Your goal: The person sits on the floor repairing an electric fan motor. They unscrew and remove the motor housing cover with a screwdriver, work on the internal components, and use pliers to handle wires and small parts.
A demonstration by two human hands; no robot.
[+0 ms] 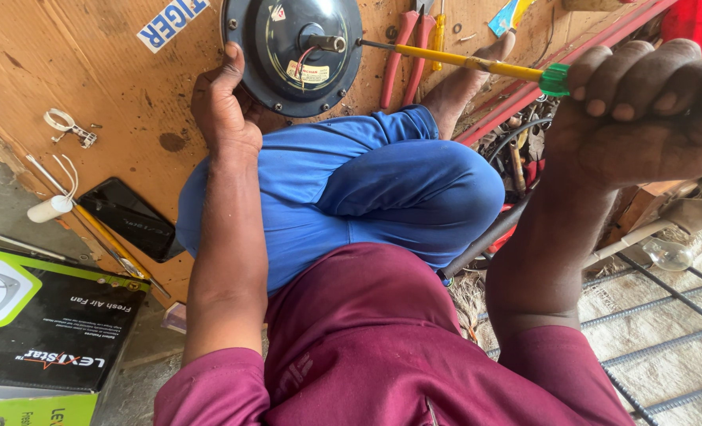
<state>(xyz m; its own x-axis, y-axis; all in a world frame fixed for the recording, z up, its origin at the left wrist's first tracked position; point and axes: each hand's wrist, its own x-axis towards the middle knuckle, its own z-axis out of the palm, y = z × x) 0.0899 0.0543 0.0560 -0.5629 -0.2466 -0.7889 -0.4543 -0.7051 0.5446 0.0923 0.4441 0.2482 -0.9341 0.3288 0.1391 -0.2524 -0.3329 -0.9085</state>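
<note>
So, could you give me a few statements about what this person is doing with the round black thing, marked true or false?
1. The left hand rests on the rim of the round black motor. True.
2. The right hand grips a hammer. False: a yellow-shafted screwdriver.
3. The screwdriver tip meets the motor's central shaft. True.
4. The dark phone lies on the motor. False: on the wooden board, apart.

1 head camera, looking steeply down, close over lap (floor board (91, 79) perhaps upside-down).
</note>
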